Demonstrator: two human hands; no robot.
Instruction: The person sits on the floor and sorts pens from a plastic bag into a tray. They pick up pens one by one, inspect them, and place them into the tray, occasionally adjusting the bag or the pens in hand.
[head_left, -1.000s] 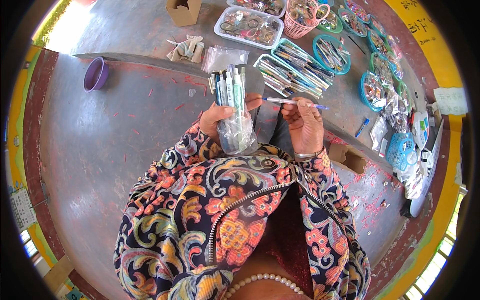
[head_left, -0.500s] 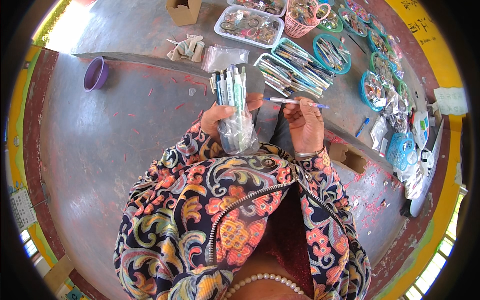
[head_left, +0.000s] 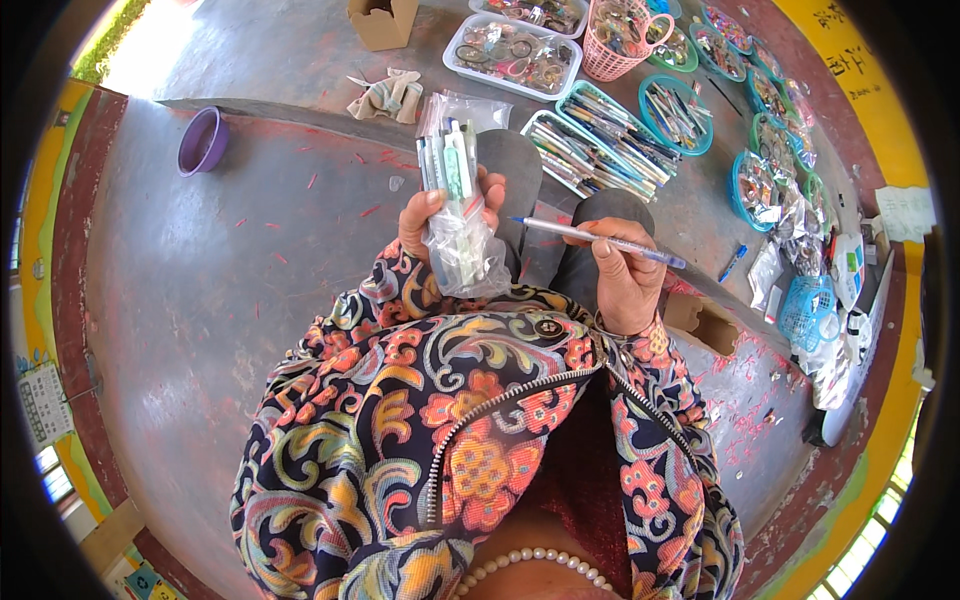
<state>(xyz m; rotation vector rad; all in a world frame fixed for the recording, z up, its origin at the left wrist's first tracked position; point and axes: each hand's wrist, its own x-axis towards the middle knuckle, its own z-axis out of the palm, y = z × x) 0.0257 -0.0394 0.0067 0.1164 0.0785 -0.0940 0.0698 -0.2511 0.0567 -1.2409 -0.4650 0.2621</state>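
A grey concrete floor (head_left: pixel 250 300), worn and flecked with red paint chips, spreads out below the person, and a raised ledge crosses it behind the hands. Nothing lies between the two hands. The left hand (head_left: pixel 440 215) is closed around a clear plastic bag (head_left: pixel 462 240) with a bundle of pens (head_left: pixel 447 160) standing upright out of its mouth, caps up, in white, green and grey. The right hand (head_left: pixel 622 275) pinches a single pen (head_left: pixel 600 238) between thumb and fingers; it is clear with a blue end and lies nearly level, its tip pointing toward the bag but apart from it.

Beyond the hands, on the ledge, long shallow trays (head_left: pixel 590 140) hold rows of pens. A white tray (head_left: pixel 512 50) of small mixed items sits behind them, a pink mesh basket (head_left: pixel 625 40) just beside it. Round teal and green baskets (head_left: pixel 760 185) curve away to the right, filled with shiny wrapped pieces. A cardboard box (head_left: pixel 382 20) stands at the top, a crumpled cloth (head_left: pixel 388 95) near it. A purple bowl (head_left: pixel 202 142) sits well apart on the left. A blue mesh basket (head_left: pixel 808 305) and loose clear packets lie at the right, under a yellow wall (head_left: pixel 860 60) with dark lettering.

The sleeves (head_left: pixel 420 350) are a glossy floral print with a metal zip.
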